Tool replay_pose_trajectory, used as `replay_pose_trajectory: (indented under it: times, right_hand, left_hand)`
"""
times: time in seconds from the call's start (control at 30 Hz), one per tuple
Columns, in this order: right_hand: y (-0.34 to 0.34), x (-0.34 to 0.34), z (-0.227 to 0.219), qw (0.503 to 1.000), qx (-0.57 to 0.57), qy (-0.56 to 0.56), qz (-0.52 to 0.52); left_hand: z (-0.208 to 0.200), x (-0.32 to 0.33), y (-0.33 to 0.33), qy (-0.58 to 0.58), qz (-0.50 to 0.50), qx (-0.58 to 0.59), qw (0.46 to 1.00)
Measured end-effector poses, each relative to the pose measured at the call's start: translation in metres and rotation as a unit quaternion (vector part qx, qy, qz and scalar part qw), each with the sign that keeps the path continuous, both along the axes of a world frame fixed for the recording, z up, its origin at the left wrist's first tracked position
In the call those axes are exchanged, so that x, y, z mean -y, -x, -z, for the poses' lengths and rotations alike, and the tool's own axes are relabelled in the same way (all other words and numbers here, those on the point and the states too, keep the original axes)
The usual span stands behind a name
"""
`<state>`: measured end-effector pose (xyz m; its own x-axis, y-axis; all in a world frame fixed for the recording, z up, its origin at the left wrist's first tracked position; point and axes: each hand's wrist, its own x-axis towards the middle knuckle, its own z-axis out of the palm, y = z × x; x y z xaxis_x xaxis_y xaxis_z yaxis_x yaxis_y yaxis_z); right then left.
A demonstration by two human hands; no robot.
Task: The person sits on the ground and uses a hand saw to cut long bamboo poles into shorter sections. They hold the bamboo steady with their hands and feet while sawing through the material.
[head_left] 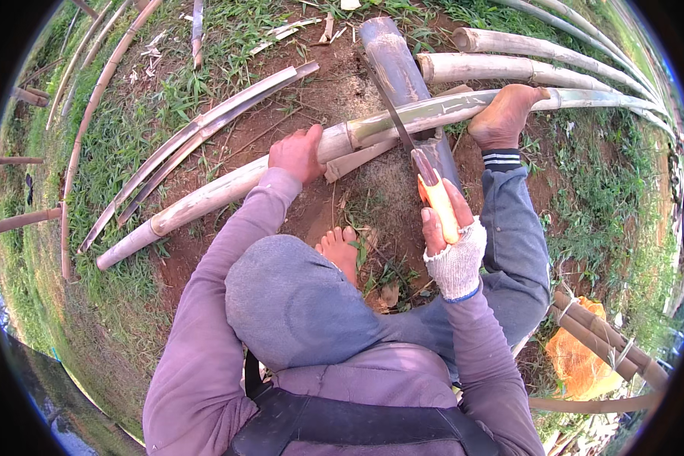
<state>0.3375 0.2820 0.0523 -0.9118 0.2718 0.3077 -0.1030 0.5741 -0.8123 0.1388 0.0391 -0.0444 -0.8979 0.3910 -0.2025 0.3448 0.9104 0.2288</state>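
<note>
A long bamboo pole (228, 185) runs across in front of me, resting over a thick grey log or pipe (395, 57). My left hand (297, 154) grips the pole left of a node. Gloved at the palm in white knit with bare fingertips, my right hand (454, 239) is closed around the yellow-orange handle of a hand saw (391, 110). The narrow saw blade lies across the pole, pointing away from me; whether it has cut in cannot be told. My right bare foot (508, 114) presses on the pole to the right of the saw.
Split bamboo lengths (194, 137) lie on the grass at the left. Several more bamboo poles (509, 68) stretch off at the far right. Near the right edge, an orange mesh bag (581, 353) lies beside tied bamboo pieces (608, 338). Sawdust covers soil (372, 186) around the log.
</note>
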Motion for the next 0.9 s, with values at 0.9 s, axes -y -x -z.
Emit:
replay_pose_trajectory:
  times: [0.9]
  right_hand:
    - [-0.057,-0.01,-0.07,0.99,0.098,0.091,0.039]
  left_hand:
    - [-0.01,-0.007,0.002,0.018,-0.025,0.031,0.999]
